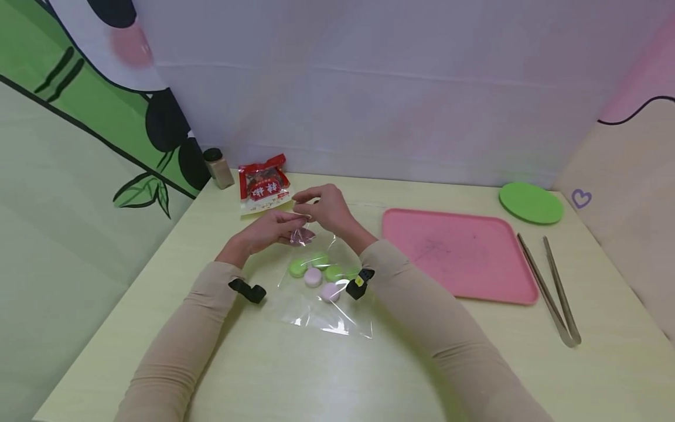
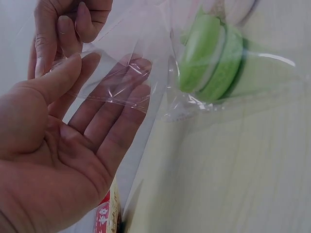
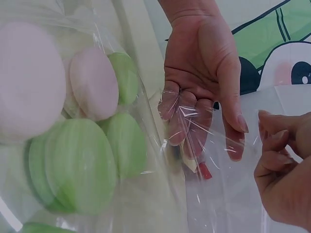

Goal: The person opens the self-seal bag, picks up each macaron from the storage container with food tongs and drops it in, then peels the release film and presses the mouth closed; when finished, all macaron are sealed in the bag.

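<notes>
A clear plastic bag (image 1: pixel 306 308) lies on the table with several macarons in it, some green (image 1: pixel 297 268) and some pale pink (image 1: pixel 313 277). My left hand (image 1: pixel 269 230) pinches the bag's far, open end between thumb and forefinger. Its other fingers stretch behind the film, as the left wrist view shows. My right hand (image 1: pixel 332 211) pinches the same end just to the right, fingertips close to the left hand's. In the right wrist view, film is drawn tight between the left hand (image 3: pixel 199 73) and the right hand (image 3: pixel 286 160).
Behind the hands lie a red snack packet (image 1: pixel 263 184) and a shaker jar with a black lid (image 1: pixel 219 169). To the right are a pink tray (image 1: pixel 459 252), metal tongs (image 1: pixel 554 293) and a green round plate (image 1: pixel 531 203). A curtain backs the table.
</notes>
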